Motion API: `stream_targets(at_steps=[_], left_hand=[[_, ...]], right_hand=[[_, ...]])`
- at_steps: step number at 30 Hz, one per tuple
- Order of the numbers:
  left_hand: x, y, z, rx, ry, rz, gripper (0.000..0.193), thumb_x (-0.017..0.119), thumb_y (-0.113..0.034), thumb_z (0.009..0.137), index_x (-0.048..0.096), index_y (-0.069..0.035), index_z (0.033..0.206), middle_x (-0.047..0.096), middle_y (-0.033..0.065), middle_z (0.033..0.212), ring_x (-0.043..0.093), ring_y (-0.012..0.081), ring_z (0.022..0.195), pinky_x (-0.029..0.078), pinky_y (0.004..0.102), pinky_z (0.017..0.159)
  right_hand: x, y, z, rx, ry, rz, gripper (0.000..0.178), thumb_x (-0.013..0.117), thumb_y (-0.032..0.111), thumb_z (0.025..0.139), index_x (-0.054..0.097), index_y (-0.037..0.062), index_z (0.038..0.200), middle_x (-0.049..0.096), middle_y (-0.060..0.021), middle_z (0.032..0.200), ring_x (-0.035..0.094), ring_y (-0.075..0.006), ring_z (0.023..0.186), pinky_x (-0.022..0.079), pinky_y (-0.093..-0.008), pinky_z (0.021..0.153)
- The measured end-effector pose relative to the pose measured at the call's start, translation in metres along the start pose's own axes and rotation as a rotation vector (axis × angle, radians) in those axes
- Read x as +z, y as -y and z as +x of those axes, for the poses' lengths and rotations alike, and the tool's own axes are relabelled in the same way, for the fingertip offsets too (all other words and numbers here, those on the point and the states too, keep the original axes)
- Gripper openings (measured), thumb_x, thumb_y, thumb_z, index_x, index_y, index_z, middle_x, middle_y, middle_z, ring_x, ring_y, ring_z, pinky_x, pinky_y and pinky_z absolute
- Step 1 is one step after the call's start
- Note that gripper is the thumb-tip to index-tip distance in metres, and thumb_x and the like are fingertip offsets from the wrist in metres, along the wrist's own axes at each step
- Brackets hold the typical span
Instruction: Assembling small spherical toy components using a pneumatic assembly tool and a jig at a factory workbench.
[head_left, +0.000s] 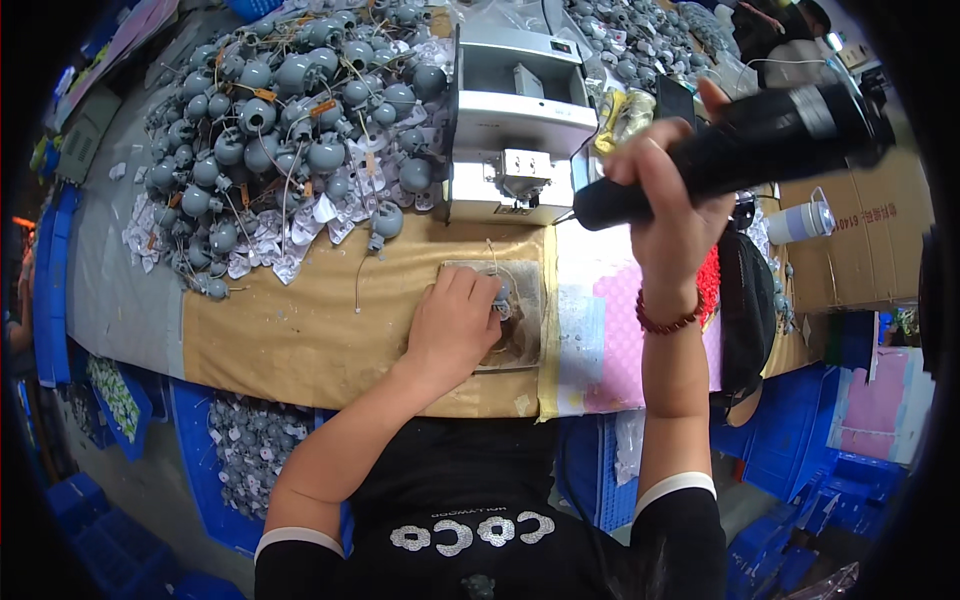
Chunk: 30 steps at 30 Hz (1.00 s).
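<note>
My left hand (pixel 455 318) is closed at the worn brown square plate (pixel 525 345) in front of me. Its fingertips pinch a small grey round part with a wire (pixel 502 295), largely hidden by the fingers. Raised to the right, my right hand (pixel 672 195) wraps round a long black cylindrical tool (pixel 755 140). The tool tilts, with its thin end low toward the machine and its thick end up to the right; its kind does not show clearly. Left of the plate, a grey ball-shaped part with a wire (pixel 386 220) lies at the edge of the heap.
A large heap of grey ball-shaped parts (pixel 262 150) with wires and paper tags covers the back left. Behind the plate stands a metal bench machine (pixel 520 125). A white cup (pixel 800 222) and cardboard box (pixel 865 240) stand right. A blue crate of parts (pixel 200 470) sits below the table.
</note>
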<state>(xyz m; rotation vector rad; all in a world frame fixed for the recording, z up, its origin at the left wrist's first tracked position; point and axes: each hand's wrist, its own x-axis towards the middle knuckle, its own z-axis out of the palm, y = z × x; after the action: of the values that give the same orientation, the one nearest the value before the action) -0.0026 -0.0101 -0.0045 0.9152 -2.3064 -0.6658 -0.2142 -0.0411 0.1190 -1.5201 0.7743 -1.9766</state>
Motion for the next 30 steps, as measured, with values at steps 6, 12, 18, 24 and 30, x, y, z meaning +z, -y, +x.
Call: stream_targets(at_steps=[6,12,18,24,30], left_hand=[[0.006,0.001,0.001,-0.03,-0.007,-0.052,0.037,0.077,-0.005,0.074,0.063,-0.001,0.109,0.061,0.0159,0.101,0.057,0.0363,0.1,0.05,0.0449,0.087],[0.006,0.005,-0.002,0.0,-0.02,-0.057,0.038,0.077,-0.005,0.075,0.062,-0.001,0.11,0.061,0.0171,0.103,0.056,0.0374,0.102,0.049,0.0453,0.09],[0.009,0.008,-0.002,0.005,-0.032,-0.042,0.038,0.076,-0.006,0.074,0.062,-0.003,0.11,0.058,0.0137,0.099,0.056,0.0355,0.098,0.049,0.0456,0.083],[0.008,0.006,-0.002,-0.001,-0.033,-0.036,0.041,0.075,-0.007,0.073,0.062,-0.006,0.112,0.057,0.0117,0.102,0.056,0.0341,0.101,0.051,0.0451,0.083],[0.01,0.008,0.0,0.042,-0.083,-0.052,0.041,0.075,-0.005,0.072,0.06,-0.006,0.11,0.056,0.0128,0.101,0.056,0.0349,0.1,0.051,0.0458,0.083]], right_hand=[[0.022,-0.041,0.022,0.01,-0.016,-0.183,0.057,0.075,-0.005,0.086,0.047,-0.0043,0.136,0.067,-0.002,0.08,0.066,-0.011,0.069,0.053,-0.0241,0.065],[0.029,-0.055,0.013,0.336,0.004,-0.247,0.051,0.073,-0.001,0.086,0.046,-0.0062,0.129,0.067,-0.0061,0.079,0.066,-0.0147,0.066,0.055,-0.0288,0.066],[0.037,-0.013,-0.048,0.448,-0.03,-0.102,0.037,0.074,-0.005,0.085,0.051,-0.0018,0.113,0.066,-0.0034,0.08,0.063,-0.011,0.068,0.052,-0.0269,0.063],[0.04,-0.012,-0.08,0.353,0.001,-0.067,0.023,0.075,-0.007,0.084,0.06,-0.0004,0.099,0.066,-0.0019,0.081,0.06,-0.0086,0.069,0.048,-0.0247,0.062],[0.037,-0.013,-0.086,0.302,0.053,-0.118,0.017,0.074,-0.008,0.084,0.063,-0.0023,0.096,0.066,-0.0035,0.083,0.059,-0.0093,0.071,0.047,-0.0252,0.062]])
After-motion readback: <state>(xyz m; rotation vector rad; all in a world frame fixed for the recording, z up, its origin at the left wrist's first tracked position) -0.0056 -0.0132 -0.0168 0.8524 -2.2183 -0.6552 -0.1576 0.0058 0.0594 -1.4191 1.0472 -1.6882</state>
